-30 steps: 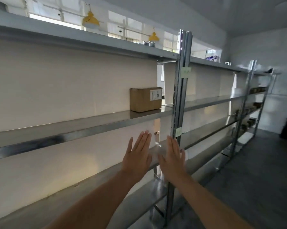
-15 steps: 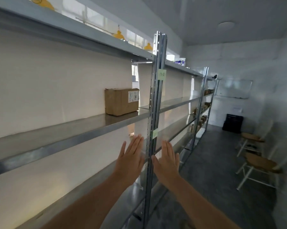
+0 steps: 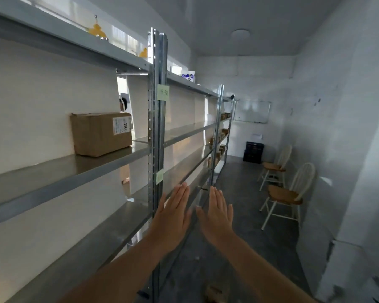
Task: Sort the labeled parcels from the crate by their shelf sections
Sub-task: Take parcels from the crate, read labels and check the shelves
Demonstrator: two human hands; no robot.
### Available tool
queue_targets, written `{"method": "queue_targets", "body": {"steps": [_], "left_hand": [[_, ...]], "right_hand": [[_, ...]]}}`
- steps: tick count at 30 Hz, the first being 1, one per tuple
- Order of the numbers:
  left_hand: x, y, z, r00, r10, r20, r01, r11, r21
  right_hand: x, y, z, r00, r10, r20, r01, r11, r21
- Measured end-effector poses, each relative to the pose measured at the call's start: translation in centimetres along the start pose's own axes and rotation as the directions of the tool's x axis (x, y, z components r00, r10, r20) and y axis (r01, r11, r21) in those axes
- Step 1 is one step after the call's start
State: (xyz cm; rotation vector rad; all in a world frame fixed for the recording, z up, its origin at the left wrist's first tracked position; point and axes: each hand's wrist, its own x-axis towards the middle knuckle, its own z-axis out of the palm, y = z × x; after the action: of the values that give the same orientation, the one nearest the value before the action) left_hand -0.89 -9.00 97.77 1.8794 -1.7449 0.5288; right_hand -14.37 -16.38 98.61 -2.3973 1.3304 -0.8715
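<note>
A brown cardboard parcel (image 3: pixel 101 133) with a white label stands on the middle board of the metal shelving (image 3: pixel 53 178), left of a steel upright (image 3: pixel 158 132) that bears two green notes. My left hand (image 3: pixel 173 217) and my right hand (image 3: pixel 217 213) are held out flat side by side, palms away, in front of the shelf just right of the upright. Both are empty with fingers straight. A black crate (image 3: pixel 253 152) sits on the floor at the far end of the room.
More small brown parcels (image 3: pixel 221 136) sit on the far shelf section. Two wooden chairs (image 3: pixel 287 193) stand along the right wall. A whiteboard (image 3: pixel 252 111) hangs on the end wall. A grey aisle floor runs between shelving and chairs.
The view has swung right along the aisle, so the parcel and upright shifted and the far end with crate and chairs came into sight. Both hands stay flat and empty.
</note>
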Motion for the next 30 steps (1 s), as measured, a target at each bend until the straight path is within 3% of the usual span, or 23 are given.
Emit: {"method": "queue_targets", "body": {"steps": [13, 23, 30], "left_hand": [[10.6, 4.8, 6.3, 1.0, -0.016, -0.008, 0.017, 0.999, 0.034], [15.9, 10.2, 13.0, 0.999, 0.005, 0.049, -0.005, 1.0, -0.001], [17.7, 10.4, 17.1, 0.987, 0.024, 0.156, -0.018, 0.999, -0.038]], "right_hand": [[10.0, 8.7, -3.2, 0.997, -0.066, -0.036, 0.068, 0.997, 0.044], [13.2, 18.6, -3.9, 0.998, 0.05, 0.024, -0.05, 0.998, 0.025], [15.3, 21.6, -2.8, 0.992, 0.117, 0.05, -0.117, 0.993, -0.018]]}}
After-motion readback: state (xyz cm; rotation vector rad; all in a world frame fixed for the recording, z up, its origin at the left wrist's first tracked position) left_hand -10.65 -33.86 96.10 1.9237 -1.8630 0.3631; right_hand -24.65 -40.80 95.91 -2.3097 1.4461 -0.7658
